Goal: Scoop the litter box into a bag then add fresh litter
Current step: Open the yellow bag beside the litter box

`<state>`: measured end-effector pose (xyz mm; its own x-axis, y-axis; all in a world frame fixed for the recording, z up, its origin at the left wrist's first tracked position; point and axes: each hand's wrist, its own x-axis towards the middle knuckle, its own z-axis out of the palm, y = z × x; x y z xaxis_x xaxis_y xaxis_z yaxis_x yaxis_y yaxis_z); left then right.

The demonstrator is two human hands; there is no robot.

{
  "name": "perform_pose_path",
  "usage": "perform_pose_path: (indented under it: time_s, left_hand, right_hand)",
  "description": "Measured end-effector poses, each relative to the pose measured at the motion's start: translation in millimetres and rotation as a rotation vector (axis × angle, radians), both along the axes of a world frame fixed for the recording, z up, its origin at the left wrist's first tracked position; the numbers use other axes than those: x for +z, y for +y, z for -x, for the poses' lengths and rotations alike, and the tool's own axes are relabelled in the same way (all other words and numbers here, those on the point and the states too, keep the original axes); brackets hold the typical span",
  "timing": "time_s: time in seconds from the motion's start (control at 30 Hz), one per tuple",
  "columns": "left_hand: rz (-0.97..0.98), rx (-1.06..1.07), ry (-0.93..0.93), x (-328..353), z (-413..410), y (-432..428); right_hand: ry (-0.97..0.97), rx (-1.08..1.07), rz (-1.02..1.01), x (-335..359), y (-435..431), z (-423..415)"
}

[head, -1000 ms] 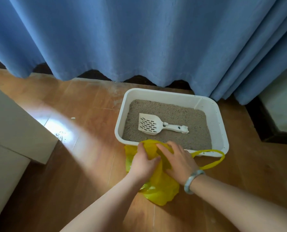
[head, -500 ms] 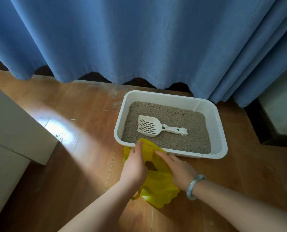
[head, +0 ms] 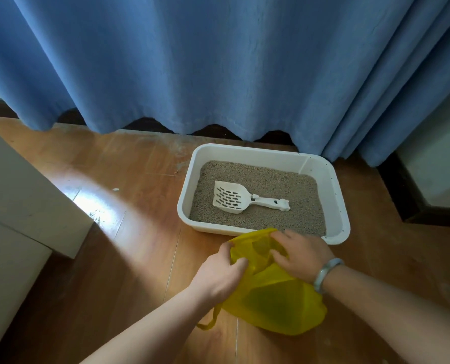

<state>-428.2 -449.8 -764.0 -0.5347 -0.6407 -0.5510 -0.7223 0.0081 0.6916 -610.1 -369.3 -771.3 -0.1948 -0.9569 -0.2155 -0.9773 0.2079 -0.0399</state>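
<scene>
- Since the earlier pictures the two hands have drawn apart across the mouth of the bag. Its body now lies more to the right, under the right wrist, and one handle loop trails at the lower left.
- A blue curtain hangs across the back, its hem just above the wooden floor.
- A pale cabinet stands at the left, well apart from the work.
- The white litter box sits on the floor below the curtain, filled with an even layer of grey litter. Being loaded, it is likely heavy and best left where it is.
- The bag is thin yellow film lying on the floor, with its mouth just beside the box's near rim, possibly touching it. It looks light, limp and slippery and will not stay open unaided, so the mouth edge or the handle loops are the places to hold.
- The left hand pinches the left edge of the mouth with curled fingers and thumb.
- The right hand has bent fingers gathered into the film at the far right of the mouth.
- The slotted white scoop lies flat on the litter, untouched, its handle pointing right. It is stiff, light plastic and is best taken by that handle.
- A pale bracelet circles the right wrist.
</scene>
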Motion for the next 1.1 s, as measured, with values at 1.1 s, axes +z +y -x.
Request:
perform_pose_path:
  time_s: [1.1]
  left_hand:
    - [0.743,-1.056,-0.875,-46.4,-14.7,-18.4]
  right_hand:
    - [0.122,0.211,-0.119,-50.6,-2.2,-18.8]
